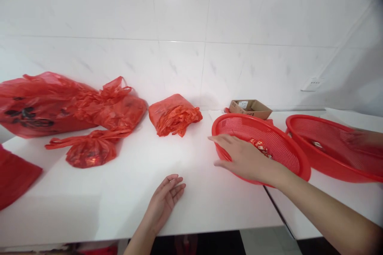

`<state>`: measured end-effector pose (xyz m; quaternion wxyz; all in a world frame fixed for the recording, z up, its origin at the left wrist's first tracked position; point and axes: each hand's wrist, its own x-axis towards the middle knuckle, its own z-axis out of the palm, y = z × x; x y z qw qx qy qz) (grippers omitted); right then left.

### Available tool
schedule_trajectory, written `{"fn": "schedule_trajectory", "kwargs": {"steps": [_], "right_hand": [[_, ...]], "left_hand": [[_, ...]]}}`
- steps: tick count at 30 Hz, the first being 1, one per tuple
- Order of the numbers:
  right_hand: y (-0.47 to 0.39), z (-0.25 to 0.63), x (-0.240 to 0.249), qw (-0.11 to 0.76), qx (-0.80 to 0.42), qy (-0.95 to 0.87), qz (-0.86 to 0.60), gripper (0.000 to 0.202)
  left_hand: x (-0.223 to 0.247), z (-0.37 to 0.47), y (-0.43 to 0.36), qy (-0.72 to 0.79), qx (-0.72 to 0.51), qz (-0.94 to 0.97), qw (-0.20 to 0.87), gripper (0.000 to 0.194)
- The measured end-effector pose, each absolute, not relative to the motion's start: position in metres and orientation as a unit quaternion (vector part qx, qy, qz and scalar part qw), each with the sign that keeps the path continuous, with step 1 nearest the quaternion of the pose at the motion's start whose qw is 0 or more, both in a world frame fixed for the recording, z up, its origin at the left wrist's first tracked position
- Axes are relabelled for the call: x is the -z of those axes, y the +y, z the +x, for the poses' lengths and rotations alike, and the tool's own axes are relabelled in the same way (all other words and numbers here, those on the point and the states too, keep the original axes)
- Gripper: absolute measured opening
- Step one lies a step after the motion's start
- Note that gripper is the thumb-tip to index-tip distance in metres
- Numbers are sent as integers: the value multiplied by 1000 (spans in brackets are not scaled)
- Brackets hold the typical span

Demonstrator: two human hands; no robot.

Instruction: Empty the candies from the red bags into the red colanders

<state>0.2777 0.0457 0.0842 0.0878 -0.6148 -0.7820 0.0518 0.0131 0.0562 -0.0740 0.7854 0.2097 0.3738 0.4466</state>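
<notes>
My left hand (166,202) rests near the table's front edge, its fingers loosely curled and slightly apart, with nothing in them. Over the near left side of a red plastic mesh basket (289,147) is my right hand (243,157), thumb and fingers apart and holding nothing. Whether it touches the rim I cannot tell. Small red-and-white wrapped pieces (261,146) lie inside the basket, partly hidden by my right hand. Beyond my left hand, a bundle of crumpled red plastic bags (176,114) sits against the wall.
To the right, another person's hand (363,137) is in a second red basket (332,165). An open cardboard box (251,108) stands behind the baskets. Filled, knotted red bags (91,151) occupy the table's left. A seam (278,211) divides the white tabletops; a tiled wall closes the back.
</notes>
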Motion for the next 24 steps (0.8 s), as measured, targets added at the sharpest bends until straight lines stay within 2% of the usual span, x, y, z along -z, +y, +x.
{"fn": "schedule_trajectory", "kwargs": {"steps": [3, 8, 12, 14, 16, 19, 21, 24], "right_hand": [[108, 237, -83, 71, -94, -784, -610, 50], [196, 179, -30, 34, -129, -758, -639, 59], [215, 164, 1, 61, -120, -727, -673, 45], [208, 164, 9, 73, -119, -721, -679, 36], [192, 167, 17, 90, -120, -726, -671, 29], [153, 172, 29, 123, -135, -748, -639, 26], [124, 176, 37, 149, -152, -761, -613, 25], [85, 181, 46, 193, -172, -768, -586, 21]], "left_hand": [[75, 11, 57, 356, -446, 205, 795, 17], [77, 10, 52, 347, -455, 201, 795, 19], [80, 10, 46, 361, -455, 236, 779, 19], [80, 9, 51, 397, -451, 311, 737, 17], [75, 6, 62, 451, -466, 443, 619, 16], [58, 5, 94, 474, -491, 656, 322, 21], [45, 9, 119, 449, -453, 752, 168, 28], [33, 27, 158, 445, -310, 835, 98, 36]]}}
